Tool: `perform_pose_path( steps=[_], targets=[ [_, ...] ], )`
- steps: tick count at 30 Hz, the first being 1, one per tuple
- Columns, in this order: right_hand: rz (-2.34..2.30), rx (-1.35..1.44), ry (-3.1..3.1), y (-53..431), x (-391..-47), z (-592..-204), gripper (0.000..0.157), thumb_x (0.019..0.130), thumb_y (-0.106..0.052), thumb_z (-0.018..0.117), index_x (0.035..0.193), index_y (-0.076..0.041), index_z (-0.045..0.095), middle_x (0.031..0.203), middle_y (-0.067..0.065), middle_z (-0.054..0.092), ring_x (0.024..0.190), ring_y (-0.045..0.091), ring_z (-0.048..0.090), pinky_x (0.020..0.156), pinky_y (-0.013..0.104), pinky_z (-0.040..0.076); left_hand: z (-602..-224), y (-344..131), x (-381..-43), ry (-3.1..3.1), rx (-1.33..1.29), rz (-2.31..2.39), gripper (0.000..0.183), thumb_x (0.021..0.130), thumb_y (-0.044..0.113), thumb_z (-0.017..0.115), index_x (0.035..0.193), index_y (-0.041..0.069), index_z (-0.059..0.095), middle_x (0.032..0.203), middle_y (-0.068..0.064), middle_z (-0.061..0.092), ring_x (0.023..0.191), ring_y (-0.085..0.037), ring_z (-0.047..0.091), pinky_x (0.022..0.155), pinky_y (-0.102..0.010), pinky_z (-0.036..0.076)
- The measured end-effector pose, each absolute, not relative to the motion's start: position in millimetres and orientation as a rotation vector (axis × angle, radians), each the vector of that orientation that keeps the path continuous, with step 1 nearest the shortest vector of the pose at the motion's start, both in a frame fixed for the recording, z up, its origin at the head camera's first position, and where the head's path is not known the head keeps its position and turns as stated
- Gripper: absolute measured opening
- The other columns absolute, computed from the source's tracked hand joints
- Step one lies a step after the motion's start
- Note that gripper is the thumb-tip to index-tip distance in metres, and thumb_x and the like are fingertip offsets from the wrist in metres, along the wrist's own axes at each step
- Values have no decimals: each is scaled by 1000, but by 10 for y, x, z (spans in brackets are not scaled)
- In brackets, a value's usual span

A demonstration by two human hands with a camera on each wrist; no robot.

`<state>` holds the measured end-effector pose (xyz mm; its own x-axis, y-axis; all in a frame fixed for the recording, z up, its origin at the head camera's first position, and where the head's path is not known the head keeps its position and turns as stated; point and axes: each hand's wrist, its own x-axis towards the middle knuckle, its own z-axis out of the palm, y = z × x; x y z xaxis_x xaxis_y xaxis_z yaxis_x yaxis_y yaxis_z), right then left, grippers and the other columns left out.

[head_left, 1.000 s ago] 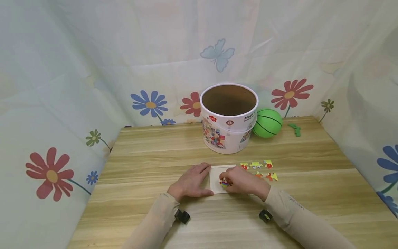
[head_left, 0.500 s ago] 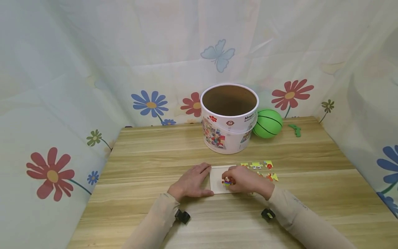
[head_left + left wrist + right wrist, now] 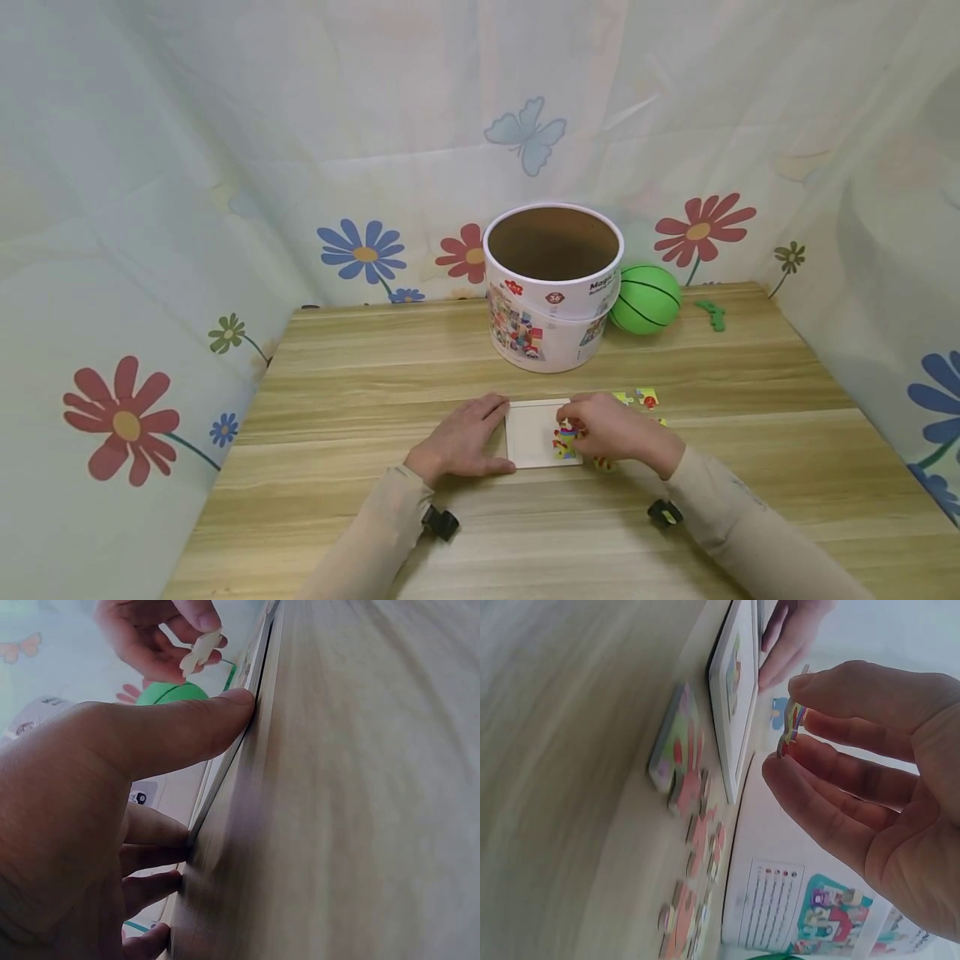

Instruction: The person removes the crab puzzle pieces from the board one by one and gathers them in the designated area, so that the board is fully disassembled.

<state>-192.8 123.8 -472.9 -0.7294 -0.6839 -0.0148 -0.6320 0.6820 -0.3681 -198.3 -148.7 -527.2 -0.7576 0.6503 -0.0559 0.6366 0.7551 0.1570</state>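
Note:
A shallow white puzzle tray (image 3: pixel 532 433) lies on the table. My left hand (image 3: pixel 463 437) holds its left end, thumb at the near corner and fingertips at the far corner. Between thumb and fingers, my right hand (image 3: pixel 618 429) pinches a colourful jigsaw piece (image 3: pixel 793 724) above the tray's right part. Below it, another jigsaw piece (image 3: pixel 562 452) lies in the tray's near right corner. Several loose pieces (image 3: pixel 697 836) are spread on the table to the right of the tray, partly hidden by my right hand in the head view.
A tall white bucket (image 3: pixel 551 333) stands behind the tray, with a green ball (image 3: pixel 645 300) against its right side. Farther right lies a small green toy (image 3: pixel 712 315). Flower-printed curtains (image 3: pixel 405 167) enclose the wooden table (image 3: pixel 360 358).
My right hand has moved rightward with the pinched piece, uncovering the piece in the tray's near right corner and covering more loose pieces. My left hand has stayed still.

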Motion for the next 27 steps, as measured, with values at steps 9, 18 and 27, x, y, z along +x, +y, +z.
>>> perform_pose_path(
  steps=[9,18,27],
  targets=[
    [-482,-1061,2791,1414,-1859,-4685,20,78,-14,78,96,-11,71,78,-3,56,69,8,45,57,21,40,-5282,-1491,-1986,2846,1061,184,99,82,69,59,152,5,32,156,-9,31,144,-25,30,120,-41,26],
    [-472,-1089,2844,1564,-1776,-4725,18,74,-11,79,88,-15,68,73,-4,54,65,5,42,57,23,36,-5266,-1495,-1985,2843,1045,212,99,82,68,61,152,5,32,156,-9,31,144,-25,30,120,-42,26],
    [-495,-1063,2843,1689,-1715,-4775,21,75,-7,78,95,-11,72,89,-2,66,75,8,53,65,25,50,-5261,-1491,-1982,2832,1033,214,99,82,69,60,152,5,32,157,-8,30,145,-25,30,120,-42,26]
  ],
)
